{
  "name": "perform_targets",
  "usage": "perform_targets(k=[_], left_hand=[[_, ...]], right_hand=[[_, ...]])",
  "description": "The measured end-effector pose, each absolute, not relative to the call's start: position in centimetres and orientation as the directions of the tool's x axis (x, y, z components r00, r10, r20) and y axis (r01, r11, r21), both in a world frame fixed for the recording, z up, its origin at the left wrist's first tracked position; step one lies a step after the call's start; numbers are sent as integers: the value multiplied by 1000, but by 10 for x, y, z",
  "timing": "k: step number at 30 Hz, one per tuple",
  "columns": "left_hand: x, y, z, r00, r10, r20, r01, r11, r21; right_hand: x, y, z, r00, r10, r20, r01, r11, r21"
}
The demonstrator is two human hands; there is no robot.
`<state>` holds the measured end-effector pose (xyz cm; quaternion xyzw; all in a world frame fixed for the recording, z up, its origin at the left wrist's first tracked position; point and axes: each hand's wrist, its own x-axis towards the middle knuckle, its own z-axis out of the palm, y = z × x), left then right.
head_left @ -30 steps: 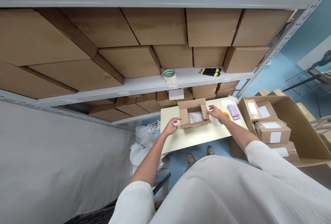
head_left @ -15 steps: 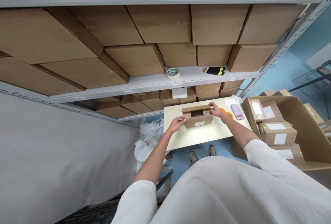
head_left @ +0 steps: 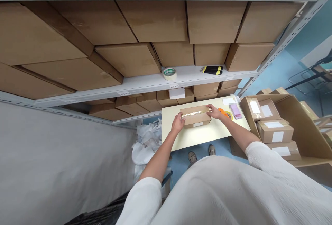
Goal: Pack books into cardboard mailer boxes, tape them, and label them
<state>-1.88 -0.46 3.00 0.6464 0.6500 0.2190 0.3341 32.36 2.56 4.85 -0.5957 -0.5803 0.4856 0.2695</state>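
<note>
A small cardboard box [head_left: 195, 118] sits on the cream tabletop [head_left: 193, 139]. Its top flaps lie flat, with a shiny strip of clear tape along the seam, and a white label is on its near side. My left hand [head_left: 178, 123] grips the box's left end, fingers on the top edge. At the opposite end, my right hand [head_left: 213, 111] holds the right top corner, thumb and fingers bent around it. Just right of that hand lies an orange tape dispenser [head_left: 222, 111] with a yellow roll of tape [head_left: 229, 115], partly hidden by my forearm.
A purple item [head_left: 235, 110], partly pixelated, and a white paper [head_left: 228, 101] lie at the table's right. A large open carton [head_left: 308, 128] beside it holds several labelled boxes. Above, a shelf [head_left: 145, 81] carries boxes, a tape roll [head_left: 169, 73] and black-yellow handled tools [head_left: 212, 70].
The box's raised flaps have come down, covering the dark opening, and the tape strip now shows along the top. My left hand has moved up onto the box's left end.
</note>
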Motion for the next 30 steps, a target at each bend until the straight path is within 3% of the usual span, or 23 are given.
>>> perform_targets(k=[9,12,14,17,19,21,26,30], left_hand=[[-46,-21,23,41,992,-123,703,59,708],[-48,-23,24,47,992,-121,697,54,715],[-48,-22,25,47,991,-122,691,56,720],[-46,-20,24,36,992,-124,674,68,735],[-46,-19,24,32,992,-120,662,69,746],[-46,-19,23,32,992,-118,655,68,753],[-48,-20,25,35,990,-134,659,78,748],[-47,-22,26,33,990,-135,658,80,748]], right_hand=[[299,10,35,-152,972,-178,413,-101,-905],[307,3,37,-127,970,-205,480,-121,-869],[323,-3,38,-17,964,-264,628,-195,-754],[357,-15,35,227,915,-334,831,-361,-423],[378,-24,29,326,872,-365,867,-430,-253],[393,-31,19,349,849,-397,871,-451,-196],[403,-38,-14,297,869,-396,835,-438,-333],[399,-39,-30,345,839,-420,734,-520,-437]])
